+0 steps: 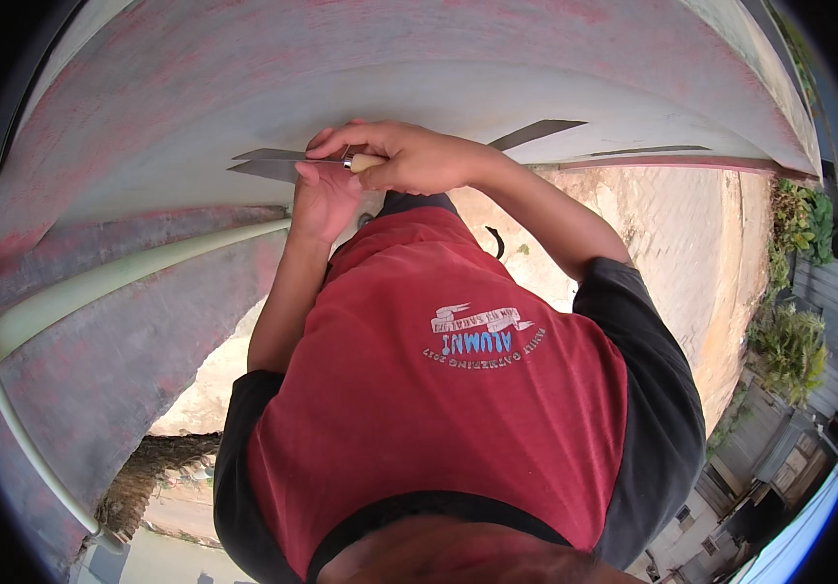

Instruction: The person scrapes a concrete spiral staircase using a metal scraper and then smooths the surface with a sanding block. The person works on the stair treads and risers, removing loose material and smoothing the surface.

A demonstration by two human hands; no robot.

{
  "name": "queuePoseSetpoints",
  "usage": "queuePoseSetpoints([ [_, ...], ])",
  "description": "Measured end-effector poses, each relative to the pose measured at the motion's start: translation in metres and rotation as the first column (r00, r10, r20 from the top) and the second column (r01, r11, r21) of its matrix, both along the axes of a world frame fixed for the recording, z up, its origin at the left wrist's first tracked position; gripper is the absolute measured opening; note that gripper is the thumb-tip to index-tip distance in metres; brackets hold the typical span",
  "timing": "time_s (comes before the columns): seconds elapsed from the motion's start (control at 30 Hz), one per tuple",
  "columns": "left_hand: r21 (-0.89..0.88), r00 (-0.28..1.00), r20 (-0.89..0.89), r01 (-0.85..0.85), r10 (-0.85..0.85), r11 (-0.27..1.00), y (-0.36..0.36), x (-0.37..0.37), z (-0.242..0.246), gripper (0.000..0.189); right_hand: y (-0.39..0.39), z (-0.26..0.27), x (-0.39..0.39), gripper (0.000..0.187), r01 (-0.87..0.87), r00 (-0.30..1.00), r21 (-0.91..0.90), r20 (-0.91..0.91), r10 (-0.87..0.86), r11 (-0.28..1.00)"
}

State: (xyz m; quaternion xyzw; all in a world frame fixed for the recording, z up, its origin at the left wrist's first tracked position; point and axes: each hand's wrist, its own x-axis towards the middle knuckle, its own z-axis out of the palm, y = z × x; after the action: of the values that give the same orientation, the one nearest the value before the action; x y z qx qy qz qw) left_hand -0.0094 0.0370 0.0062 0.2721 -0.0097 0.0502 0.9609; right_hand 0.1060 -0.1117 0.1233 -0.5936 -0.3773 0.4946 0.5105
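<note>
My right hand (415, 157) grips the pale handle (366, 162) of a hand tool with a shiny metal ferrule and a thin blade seen nearly edge-on, pointing left. Close below and left of it is my left hand (325, 196), palm turned up, thumb and fingers apart around the blade; whether they touch it cannot be told. Behind the blade, on the grey wall-like surface (390, 87) with reddish smears, lies a dark slanted shape (266, 169). Another dark slanted shape (539, 133) shows beyond my right forearm.
A pale pipe (134, 274) runs along a grey, red-smeared surface at left. Another thin pipe (32, 452) curves down the far left. Pale paved ground (682, 233) lies to the right, with plants (791, 350) and sheds beyond. A dark curved object (495, 242) lies on the ground.
</note>
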Motion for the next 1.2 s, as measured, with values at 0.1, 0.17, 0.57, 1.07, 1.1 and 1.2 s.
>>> queuePoseSetpoints([
  [0.1,-0.113,0.999,-0.045,-0.023,0.018,0.993,0.000,0.008,0.008,0.056,-0.014,0.001,0.002,0.056,0.041,0.990,-0.030,-0.136,-0.045,0.999],
  [0.17,-0.221,0.996,0.047,0.081,-0.073,0.972,0.002,0.019,0.002,0.055,-0.026,0.004,0.004,0.055,0.063,0.983,-0.036,-0.171,-0.069,0.997],
  [0.57,-0.220,0.959,-0.280,-0.105,0.040,0.970,-0.030,0.034,0.053,0.049,-0.068,0.003,-0.015,0.048,0.248,0.884,-0.082,-0.389,-0.260,0.965],
  [1.07,-0.171,0.919,-0.375,-0.193,0.117,0.966,-0.044,0.034,0.061,0.046,-0.071,0.016,-0.027,0.047,0.288,0.776,-0.206,-0.521,-0.354,0.935],
  [1.1,-0.166,0.918,-0.376,-0.201,0.127,0.965,-0.044,0.034,0.061,0.046,-0.070,0.017,-0.026,0.047,0.288,0.767,-0.212,-0.533,-0.357,0.934],
  [1.2,-0.157,0.919,-0.363,-0.223,0.153,0.962,-0.043,0.033,0.057,0.048,-0.066,0.018,-0.031,0.048,0.295,0.736,-0.217,-0.570,-0.366,0.930],
])
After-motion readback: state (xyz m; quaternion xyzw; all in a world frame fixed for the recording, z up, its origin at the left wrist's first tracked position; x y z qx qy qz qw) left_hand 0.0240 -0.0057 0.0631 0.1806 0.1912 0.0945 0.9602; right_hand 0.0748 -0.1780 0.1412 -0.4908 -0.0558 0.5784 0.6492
